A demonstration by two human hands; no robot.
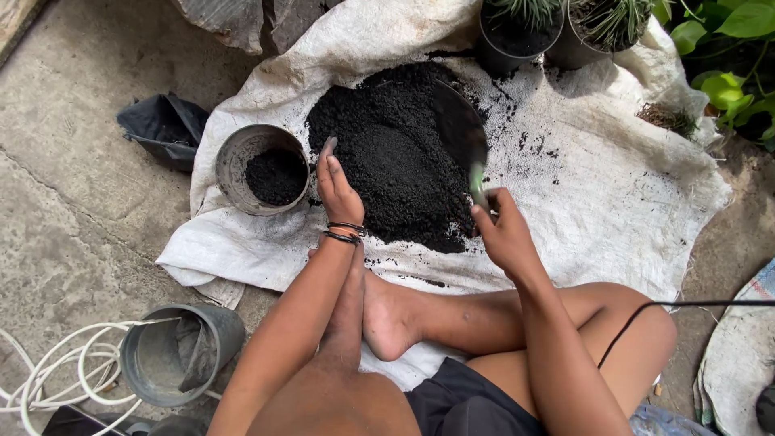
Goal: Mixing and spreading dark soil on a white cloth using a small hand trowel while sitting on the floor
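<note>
Seated person, bare legs crossed on a white woven sack [613, 202] spread over a concrete floor [73, 202]. At the centre of the sack lies a heap of black soil [387, 153], with loose crumbs scattered to its right. Right hand [504, 234]: fingers closed around the green handle of a trowel [462, 133], whose dark blade is sunk into the right side of the heap. Left hand [335, 182]: fingers straight and held together, nothing gripped, the edge of the palm set against the left flank of the heap; two dark bangles [345, 233] circle that wrist. Just left of the heap, standing upright on the sack, a grey pot [234, 161] with a small amount of soil in its bottom; the left hand is just beside its rim, whether touching cannot be told. Beyond it on the floor, a crumpled black plastic bag [161, 125]. At the top edge of the sack, two dark pots with spiky green plants [565, 20]; leafy green plants [726, 64] to the far right. Lower left, an empty grey pot [173, 355] lying on its side, beside a coil of white cord [56, 371]. A thin black cable [662, 307] crosses the right knee.
</note>
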